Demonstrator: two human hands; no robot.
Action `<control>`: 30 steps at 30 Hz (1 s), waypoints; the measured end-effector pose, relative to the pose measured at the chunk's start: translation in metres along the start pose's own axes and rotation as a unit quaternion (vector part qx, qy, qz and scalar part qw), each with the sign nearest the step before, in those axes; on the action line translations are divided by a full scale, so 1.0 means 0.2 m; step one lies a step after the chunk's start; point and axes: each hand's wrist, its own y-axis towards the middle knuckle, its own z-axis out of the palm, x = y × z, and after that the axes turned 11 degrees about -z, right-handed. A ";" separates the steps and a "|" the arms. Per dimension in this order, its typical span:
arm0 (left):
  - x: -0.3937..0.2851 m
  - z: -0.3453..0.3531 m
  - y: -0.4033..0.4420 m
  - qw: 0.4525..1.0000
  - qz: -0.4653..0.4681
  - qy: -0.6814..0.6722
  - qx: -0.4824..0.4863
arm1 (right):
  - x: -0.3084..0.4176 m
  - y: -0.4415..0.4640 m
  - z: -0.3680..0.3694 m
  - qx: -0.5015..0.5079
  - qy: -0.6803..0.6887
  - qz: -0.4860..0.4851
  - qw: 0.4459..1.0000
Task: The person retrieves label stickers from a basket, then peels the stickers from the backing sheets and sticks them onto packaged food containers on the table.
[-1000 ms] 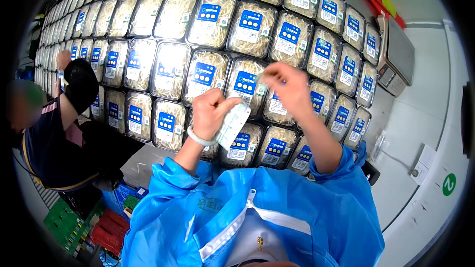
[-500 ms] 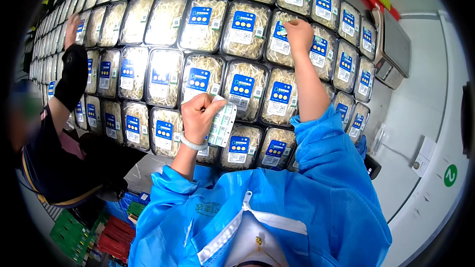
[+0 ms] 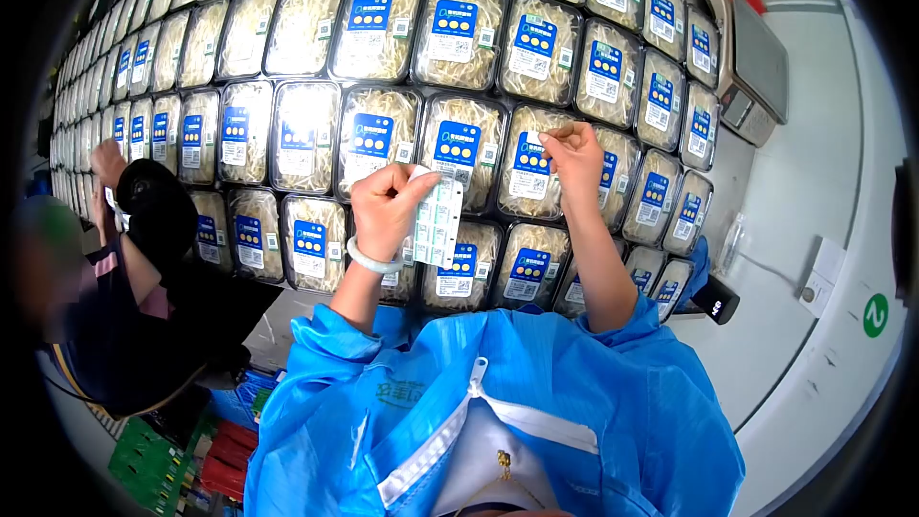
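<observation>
My left hand (image 3: pixel 385 213), a pale bangle at its wrist, is closed on a sheet of small green-and-white stickers (image 3: pixel 440 228), which hangs over the packs. My right hand (image 3: pixel 578 161) pinches a small whitish sticker (image 3: pixel 537 139) at the upper part of a blue-and-white label (image 3: pixel 529 172). That label is on a clear-lidded pack of bean sprouts (image 3: pixel 517 203). Whether the sticker touches the label, I cannot tell. Beside it, to the left, lies another sprout pack (image 3: pixel 437 113) with the same kind of label and a small QR sticker.
Rows of sprout packs (image 3: pixel 376 53) cover the table. At the right stands a scale (image 3: pixel 759 62). A co-worker's hand (image 3: pixel 108 163) and dark sleeve (image 3: pixel 153 206) are at the left, near the packs. Green (image 3: pixel 144 460) and red crates (image 3: pixel 228 460) are at lower left.
My right hand has come down from a pack in the row above to one nearer me. The left hand still holds the sticker sheet. The co-worker's raised arm has lowered.
</observation>
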 end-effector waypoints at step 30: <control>-0.09 0.20 -0.26 0.939 -0.009 0.244 0.242 | 0.31 -0.69 -0.11 0.203 -0.091 -0.097 0.970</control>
